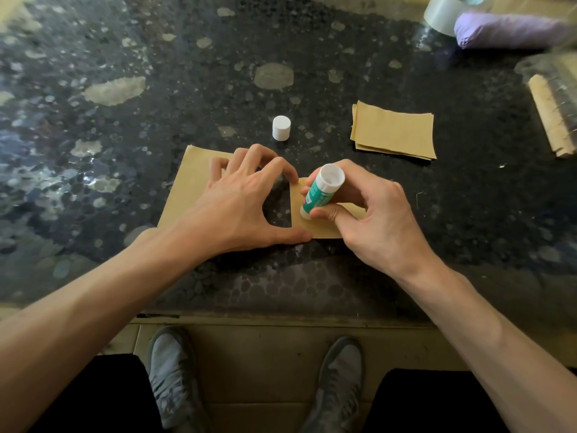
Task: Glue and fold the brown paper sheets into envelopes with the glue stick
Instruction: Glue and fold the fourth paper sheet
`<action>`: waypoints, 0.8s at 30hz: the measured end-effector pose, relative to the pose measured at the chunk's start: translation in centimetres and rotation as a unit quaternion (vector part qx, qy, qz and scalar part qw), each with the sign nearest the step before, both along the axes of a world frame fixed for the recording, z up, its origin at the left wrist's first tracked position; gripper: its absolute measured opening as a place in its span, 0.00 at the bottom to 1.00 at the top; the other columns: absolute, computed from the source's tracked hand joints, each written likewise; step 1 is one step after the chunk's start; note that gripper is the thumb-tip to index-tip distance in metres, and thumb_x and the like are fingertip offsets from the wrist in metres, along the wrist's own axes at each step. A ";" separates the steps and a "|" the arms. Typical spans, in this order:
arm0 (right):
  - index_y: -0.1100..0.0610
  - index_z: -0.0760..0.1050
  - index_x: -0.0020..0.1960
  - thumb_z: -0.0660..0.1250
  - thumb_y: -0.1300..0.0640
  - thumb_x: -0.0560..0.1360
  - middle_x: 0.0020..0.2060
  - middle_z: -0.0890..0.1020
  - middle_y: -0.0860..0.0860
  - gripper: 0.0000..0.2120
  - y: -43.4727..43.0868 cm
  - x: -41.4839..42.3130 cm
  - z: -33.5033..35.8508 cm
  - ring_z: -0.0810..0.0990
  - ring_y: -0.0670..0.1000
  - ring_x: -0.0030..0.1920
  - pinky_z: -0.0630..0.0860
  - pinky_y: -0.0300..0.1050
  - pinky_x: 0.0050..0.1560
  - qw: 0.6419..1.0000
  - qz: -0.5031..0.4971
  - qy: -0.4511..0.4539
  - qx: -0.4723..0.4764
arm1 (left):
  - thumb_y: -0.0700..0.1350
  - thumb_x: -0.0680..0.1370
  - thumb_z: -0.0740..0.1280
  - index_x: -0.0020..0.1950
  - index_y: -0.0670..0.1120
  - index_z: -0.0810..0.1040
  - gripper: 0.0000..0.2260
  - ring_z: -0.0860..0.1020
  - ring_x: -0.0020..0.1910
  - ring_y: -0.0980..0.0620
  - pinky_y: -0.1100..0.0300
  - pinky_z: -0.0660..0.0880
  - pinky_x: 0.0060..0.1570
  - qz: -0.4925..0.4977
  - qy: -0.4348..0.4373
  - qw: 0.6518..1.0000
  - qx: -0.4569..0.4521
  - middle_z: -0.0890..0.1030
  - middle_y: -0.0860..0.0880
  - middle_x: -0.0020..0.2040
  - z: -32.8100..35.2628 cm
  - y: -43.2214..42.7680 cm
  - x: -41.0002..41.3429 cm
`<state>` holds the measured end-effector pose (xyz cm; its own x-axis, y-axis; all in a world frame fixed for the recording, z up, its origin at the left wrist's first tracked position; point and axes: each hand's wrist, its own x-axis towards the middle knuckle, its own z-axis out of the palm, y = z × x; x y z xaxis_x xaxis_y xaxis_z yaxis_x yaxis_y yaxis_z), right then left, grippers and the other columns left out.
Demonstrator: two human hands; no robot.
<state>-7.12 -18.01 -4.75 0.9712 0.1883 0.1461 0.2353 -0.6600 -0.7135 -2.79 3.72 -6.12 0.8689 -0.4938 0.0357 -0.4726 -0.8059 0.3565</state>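
Paper sheet (190, 182) lies flat near the worktop's (187, 73) near edge. The left hand (246, 198) presses it down with spread fingers and holds nothing. The right hand (374, 220) has its grip closed round the glue stick (321, 192), tip down on the sheet's right part. This looks like the gluing step. Next the stick should rub along the edge, then comes the fold. The cap (281, 128) stands just past the far edge. The stack (393, 129) lies well apart, far right.

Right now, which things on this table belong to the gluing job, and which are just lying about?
Job in hand: glue stick held in the right hand; brown sheet pressed down by the left hand; white cap; stack of brown sheets.
Lying about: tape roll; purple bundle; wooden piece.
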 end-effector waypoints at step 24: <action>0.54 0.77 0.63 0.75 0.57 0.78 0.50 0.85 0.46 0.15 1.9 0.3 -0.3 0.82 0.45 0.53 0.78 0.40 0.53 0.999 0.001 -0.054 -0.004 | 0.81 0.63 0.63 0.68 0.55 0.68 0.42 0.60 0.58 0.59 0.54 0.58 0.59 0.007 -0.001 1.000 -0.005 0.63 0.59 0.60 -0.1 -0.2 0.2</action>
<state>-6.80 -16.14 -5.04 0.9496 0.1919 0.2480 0.3116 -0.6654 -0.6783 -2.64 3.55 -6.23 0.8754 -0.4814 0.0435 -0.4626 -0.8084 0.3640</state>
